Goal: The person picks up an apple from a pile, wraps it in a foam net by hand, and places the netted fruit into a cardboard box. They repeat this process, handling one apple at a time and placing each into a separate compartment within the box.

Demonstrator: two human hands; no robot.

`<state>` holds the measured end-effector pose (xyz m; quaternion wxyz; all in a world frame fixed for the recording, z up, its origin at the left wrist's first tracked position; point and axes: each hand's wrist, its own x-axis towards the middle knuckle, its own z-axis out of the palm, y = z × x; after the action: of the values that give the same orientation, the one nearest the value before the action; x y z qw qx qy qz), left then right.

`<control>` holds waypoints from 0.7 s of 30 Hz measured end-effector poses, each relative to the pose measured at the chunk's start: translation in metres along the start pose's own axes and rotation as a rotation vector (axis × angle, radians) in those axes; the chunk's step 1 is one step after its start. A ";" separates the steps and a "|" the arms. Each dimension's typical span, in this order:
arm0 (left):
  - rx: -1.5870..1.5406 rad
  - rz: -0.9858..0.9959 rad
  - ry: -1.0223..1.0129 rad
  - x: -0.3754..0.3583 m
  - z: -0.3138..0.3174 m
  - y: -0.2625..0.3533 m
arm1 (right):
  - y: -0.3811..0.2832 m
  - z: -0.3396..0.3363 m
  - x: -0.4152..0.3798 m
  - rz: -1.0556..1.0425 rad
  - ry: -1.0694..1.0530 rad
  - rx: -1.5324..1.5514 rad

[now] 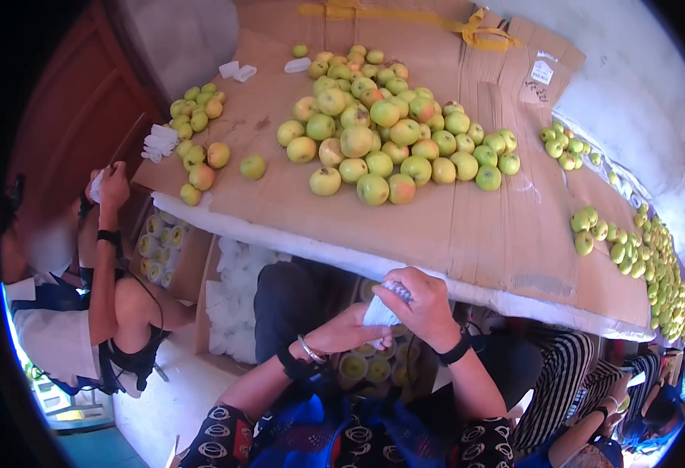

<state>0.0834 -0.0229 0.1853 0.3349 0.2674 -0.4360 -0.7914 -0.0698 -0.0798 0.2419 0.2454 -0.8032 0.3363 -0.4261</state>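
Our fingers are closed on one white foam sleeve (381, 313): the right hand (428, 306) grips its upper end, and the left hand (350, 329) wraps its lower part. The sleeve lies between our palms, just short of the near edge of the cardboard-covered table (514, 234), its long axis slanting from the table side back toward us and a little left; the right hand is nearer the table. The sleeve looks ribbed and bunched, and we cannot tell whether anything sits inside. On the table, beyond our hands, lies a heap of apples (389, 132), green to yellow, some blushed red. Under the table's near edge we see wrapped apples (377, 368). At the table's left end, another person's hands (111, 187) hold something white.
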 end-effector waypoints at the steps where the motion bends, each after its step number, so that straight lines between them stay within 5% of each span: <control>1: 0.055 -0.014 0.024 0.007 -0.005 0.005 | 0.000 -0.004 0.009 -0.005 -0.010 -0.031; 4: 0.084 -0.062 0.064 0.027 -0.002 0.042 | 0.002 -0.020 0.043 -0.048 0.031 -0.134; 5: 0.220 0.151 0.128 0.034 0.009 0.061 | 0.008 -0.023 0.055 -0.037 0.048 -0.118; 10: 0.421 0.233 0.335 0.079 -0.024 0.051 | 0.038 -0.026 0.101 -0.126 -0.003 -0.225; 12: 0.426 0.271 0.441 0.085 -0.040 0.057 | 0.060 -0.022 0.119 0.198 -0.205 -0.010; 13: 0.336 0.351 0.513 0.088 -0.050 0.053 | 0.073 -0.021 0.129 0.200 -0.211 -0.020; 15: 0.214 0.346 0.582 0.080 -0.056 0.068 | 0.108 -0.022 0.158 0.367 -0.070 0.272; 19: 0.050 0.373 0.634 0.069 -0.063 0.076 | 0.192 -0.040 0.223 0.624 0.294 0.272; 21: 0.004 0.396 0.608 0.062 -0.063 0.087 | 0.222 -0.039 0.248 0.729 0.268 0.178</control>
<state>0.1150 -0.1370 0.2226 0.5955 0.4015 -0.3612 -0.5947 -0.0744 -0.4142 0.2397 0.4032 -0.5440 0.5901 -0.4395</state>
